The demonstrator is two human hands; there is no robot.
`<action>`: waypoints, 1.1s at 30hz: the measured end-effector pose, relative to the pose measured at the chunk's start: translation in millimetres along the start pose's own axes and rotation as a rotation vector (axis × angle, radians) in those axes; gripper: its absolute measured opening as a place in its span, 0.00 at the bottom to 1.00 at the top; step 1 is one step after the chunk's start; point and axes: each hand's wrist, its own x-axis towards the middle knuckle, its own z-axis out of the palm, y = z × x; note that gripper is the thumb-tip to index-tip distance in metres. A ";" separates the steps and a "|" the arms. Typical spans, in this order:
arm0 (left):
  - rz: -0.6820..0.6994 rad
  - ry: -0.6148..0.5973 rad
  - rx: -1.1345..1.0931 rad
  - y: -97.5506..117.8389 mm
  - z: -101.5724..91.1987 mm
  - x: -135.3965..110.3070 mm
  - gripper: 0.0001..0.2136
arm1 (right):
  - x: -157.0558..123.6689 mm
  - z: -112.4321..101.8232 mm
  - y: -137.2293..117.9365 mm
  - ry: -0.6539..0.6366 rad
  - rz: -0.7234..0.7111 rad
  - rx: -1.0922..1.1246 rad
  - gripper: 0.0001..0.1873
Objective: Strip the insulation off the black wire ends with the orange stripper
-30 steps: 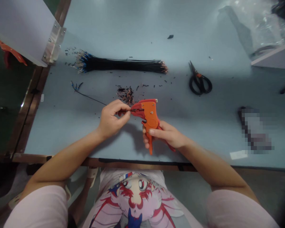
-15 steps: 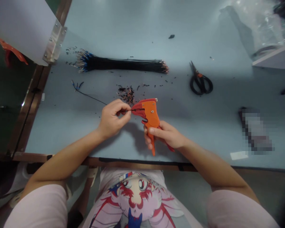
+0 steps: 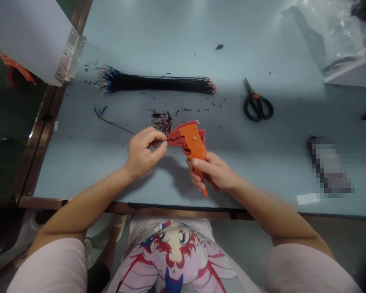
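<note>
My left hand (image 3: 143, 151) pinches a thin black wire (image 3: 116, 125) whose end sits in the jaws of an orange wire stripper (image 3: 191, 142). The wire trails away to the upper left across the table, ending in blue tips. My right hand (image 3: 215, 173) is wrapped round the stripper's handles, which are squeezed together. Just beyond the tool's jaws lies a small heap of stripped insulation bits (image 3: 163, 120).
A long bundle of black wires (image 3: 155, 83) with blue ends lies across the light blue table (image 3: 79, 154). Black scissors (image 3: 258, 106) rest to the right. A white panel with a metal bracket (image 3: 33, 36) overhangs the left corner. Clear plastic bags (image 3: 332, 32) sit far right.
My right hand has squeezed the stripper's handles together and tilted the tool, its head rising slightly. My left hand keeps its pinch on the wire.
</note>
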 end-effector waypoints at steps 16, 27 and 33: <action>-0.018 0.091 -0.017 -8.7 -11.6 7.3 0.04 | -14.3 -21.6 -29.1 0.245 -0.035 0.099 0.18; -0.022 0.079 -0.066 -9.9 -3.1 3.1 0.03 | -1.4 -20.5 -11.0 0.173 0.089 0.209 0.17; -0.049 0.070 -0.127 -9.5 -1.0 1.7 0.02 | 5.3 -19.5 -2.8 0.127 0.094 0.319 0.15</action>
